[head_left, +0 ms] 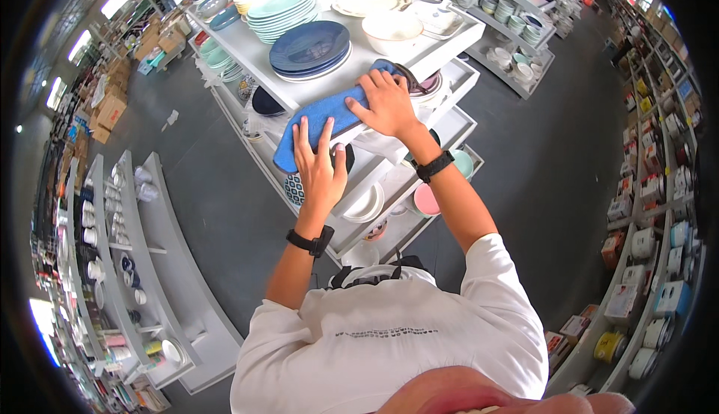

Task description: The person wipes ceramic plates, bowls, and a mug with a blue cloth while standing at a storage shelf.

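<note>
A blue cloth (337,107) with a dark edging lies along the front edge of the white top shelf (442,58). My left hand (320,165) rests on its left end, fingers spread and stretched out. On the cloth's right part lies my right hand (386,103), thumb apart and fingers laid flat over it. Just beyond the cloth stands a stack of plates with dark blue ones (309,46) on top. Behind these is a stack of pale green plates (281,11). A white bowl (392,31) stands to the right of the blue plates.
Lower tiers under the top shelf hold white plates (365,203), a pink dish (427,199) and a green bowl (462,163). Shelving with cups (126,264) runs along the left. Boxed goods (625,294) line the right shelves. Cardboard boxes (111,107) are piled far left.
</note>
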`<action>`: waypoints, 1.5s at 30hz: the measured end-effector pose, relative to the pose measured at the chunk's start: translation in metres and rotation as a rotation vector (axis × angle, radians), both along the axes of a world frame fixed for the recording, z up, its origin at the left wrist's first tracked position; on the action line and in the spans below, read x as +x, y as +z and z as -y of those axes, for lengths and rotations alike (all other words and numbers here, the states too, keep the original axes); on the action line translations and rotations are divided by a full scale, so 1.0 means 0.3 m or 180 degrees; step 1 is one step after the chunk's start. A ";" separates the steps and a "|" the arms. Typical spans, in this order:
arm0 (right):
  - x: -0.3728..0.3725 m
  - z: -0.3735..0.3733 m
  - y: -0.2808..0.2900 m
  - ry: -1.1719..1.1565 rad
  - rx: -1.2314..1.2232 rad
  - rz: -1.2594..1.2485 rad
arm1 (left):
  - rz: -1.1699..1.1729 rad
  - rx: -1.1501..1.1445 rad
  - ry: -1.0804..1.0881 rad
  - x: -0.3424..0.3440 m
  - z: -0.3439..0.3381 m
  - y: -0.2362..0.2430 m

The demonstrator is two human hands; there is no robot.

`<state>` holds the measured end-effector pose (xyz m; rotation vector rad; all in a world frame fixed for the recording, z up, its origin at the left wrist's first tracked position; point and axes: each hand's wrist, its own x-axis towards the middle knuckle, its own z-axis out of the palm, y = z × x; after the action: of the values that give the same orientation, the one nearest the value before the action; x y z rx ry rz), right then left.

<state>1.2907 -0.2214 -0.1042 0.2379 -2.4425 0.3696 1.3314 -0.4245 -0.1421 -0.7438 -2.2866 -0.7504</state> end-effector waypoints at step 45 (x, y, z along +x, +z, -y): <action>-0.072 0.117 0.024 0.0669 -0.0128 0.0377 | 0.2123 0.1605 -0.0309 -0.388 0.108 0.027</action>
<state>1.2692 -0.2566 -0.0970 0.4697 -2.5300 0.5375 1.2151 -0.4568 -0.1341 -0.3964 -2.4444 -1.7477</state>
